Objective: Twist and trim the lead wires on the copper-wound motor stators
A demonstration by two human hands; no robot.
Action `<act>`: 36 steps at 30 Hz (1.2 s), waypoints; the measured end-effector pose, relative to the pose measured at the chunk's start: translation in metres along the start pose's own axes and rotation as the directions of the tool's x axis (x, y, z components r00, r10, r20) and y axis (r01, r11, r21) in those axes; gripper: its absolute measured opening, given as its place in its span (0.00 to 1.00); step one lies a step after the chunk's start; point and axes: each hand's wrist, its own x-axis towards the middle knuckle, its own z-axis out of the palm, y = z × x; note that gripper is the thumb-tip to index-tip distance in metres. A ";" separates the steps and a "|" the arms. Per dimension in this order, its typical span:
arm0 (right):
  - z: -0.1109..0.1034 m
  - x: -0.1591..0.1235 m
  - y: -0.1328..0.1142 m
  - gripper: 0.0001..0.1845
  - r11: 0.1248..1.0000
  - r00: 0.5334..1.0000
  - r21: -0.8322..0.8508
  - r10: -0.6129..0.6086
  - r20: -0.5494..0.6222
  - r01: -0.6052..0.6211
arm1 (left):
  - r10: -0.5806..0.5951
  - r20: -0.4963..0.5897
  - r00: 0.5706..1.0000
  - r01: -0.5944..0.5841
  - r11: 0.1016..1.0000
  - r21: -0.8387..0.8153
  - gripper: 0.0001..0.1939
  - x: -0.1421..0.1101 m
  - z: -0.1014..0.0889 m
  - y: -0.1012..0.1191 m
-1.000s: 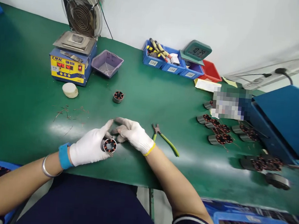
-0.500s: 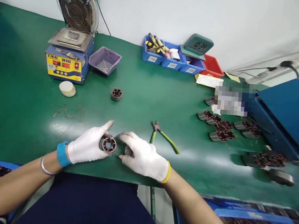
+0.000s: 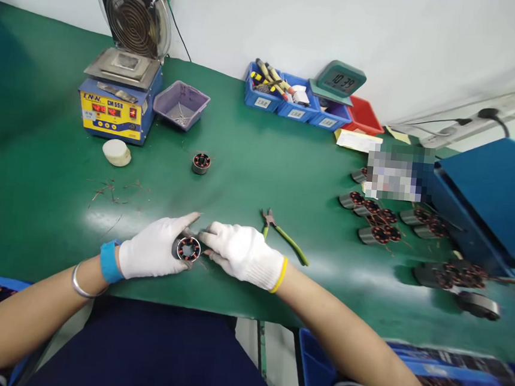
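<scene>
My left hand (image 3: 157, 249), in a white glove, is wrapped round a ring-shaped motor stator (image 3: 195, 250) with copper windings, its round opening facing up. My right hand (image 3: 240, 254), also gloved, is at the stator's right side with fingers drawn together. Thin wire ends stick out near those fingertips, but what lies between them is too small to make out. A pair of cutting pliers (image 3: 287, 236) with green handles lies spread on the bench beyond the right hand. Another stator (image 3: 201, 163) stands farther back.
A solder pot (image 3: 114, 111) with a fan behind it stands at the back left, beside a purple tray (image 3: 179, 107) and a white pad (image 3: 117, 152). Wire scraps (image 3: 109, 189) lie in front. Several stators (image 3: 373, 234) stand right. Blue bins (image 3: 297, 109) line the wall.
My right hand has shifted slightly up and left, and its fingers have drawn closer together beside the stator. The left hand keeps its hold on the stator.
</scene>
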 end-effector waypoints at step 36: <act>-0.015 -0.026 -0.018 0.07 0.815 0.995 0.579 0.028 -0.098 0.034 | 0.484 -0.062 0.873 -0.488 0.864 -0.121 0.03 -0.038 -0.030 0.044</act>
